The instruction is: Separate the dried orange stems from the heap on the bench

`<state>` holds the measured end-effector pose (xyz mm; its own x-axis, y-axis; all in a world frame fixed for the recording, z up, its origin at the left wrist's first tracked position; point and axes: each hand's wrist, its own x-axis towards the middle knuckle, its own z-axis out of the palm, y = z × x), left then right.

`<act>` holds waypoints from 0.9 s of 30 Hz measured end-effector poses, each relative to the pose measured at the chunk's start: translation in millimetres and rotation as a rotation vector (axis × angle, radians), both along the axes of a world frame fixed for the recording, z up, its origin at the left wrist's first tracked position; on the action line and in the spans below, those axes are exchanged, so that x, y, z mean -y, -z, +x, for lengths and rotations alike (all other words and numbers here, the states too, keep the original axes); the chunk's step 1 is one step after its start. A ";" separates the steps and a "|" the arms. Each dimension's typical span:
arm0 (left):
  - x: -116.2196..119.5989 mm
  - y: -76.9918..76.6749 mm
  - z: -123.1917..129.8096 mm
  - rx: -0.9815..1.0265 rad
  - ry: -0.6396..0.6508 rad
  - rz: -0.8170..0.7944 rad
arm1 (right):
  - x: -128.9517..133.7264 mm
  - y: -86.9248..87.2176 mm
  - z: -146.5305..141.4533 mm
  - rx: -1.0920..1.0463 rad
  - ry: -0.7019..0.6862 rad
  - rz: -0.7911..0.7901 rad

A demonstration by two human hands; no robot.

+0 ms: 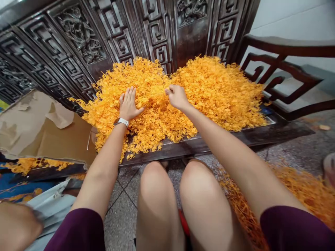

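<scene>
A large heap of small orange-yellow, frilly, flower-like pieces [217,94] lies on a dark carved wooden bench [180,148]. My left hand [128,103] rests flat on the left part of the heap, palm down, fingers stretched and thumb apart. A watch with a white strap [121,121] is on that wrist. Near the middle of the heap, my right hand [177,97] is closed with its fingers curled in. Orange-yellow pieces lie right by its fingertips, but what is between them is too small to make out.
Left of the heap stands a torn cardboard box [65,139]. The bench has a carved back [192,42] and an armrest [282,52] on the right. Orange stringy material [300,188] is on the floor at right. Another person's hand [19,225] shows at lower left.
</scene>
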<state>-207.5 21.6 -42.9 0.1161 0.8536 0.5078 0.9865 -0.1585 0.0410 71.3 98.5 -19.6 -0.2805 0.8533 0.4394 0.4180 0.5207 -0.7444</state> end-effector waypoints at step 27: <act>35.7 -2.7 37.4 -0.109 0.168 0.083 | 58.1 -11.3 62.1 0.006 -0.066 -0.005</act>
<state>-170.1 -14.1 -40.3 0.3112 0.7737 0.5518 0.9438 -0.3194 -0.0845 133.4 40.4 -8.3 -0.3394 0.8348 0.4335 0.3874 0.5440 -0.7443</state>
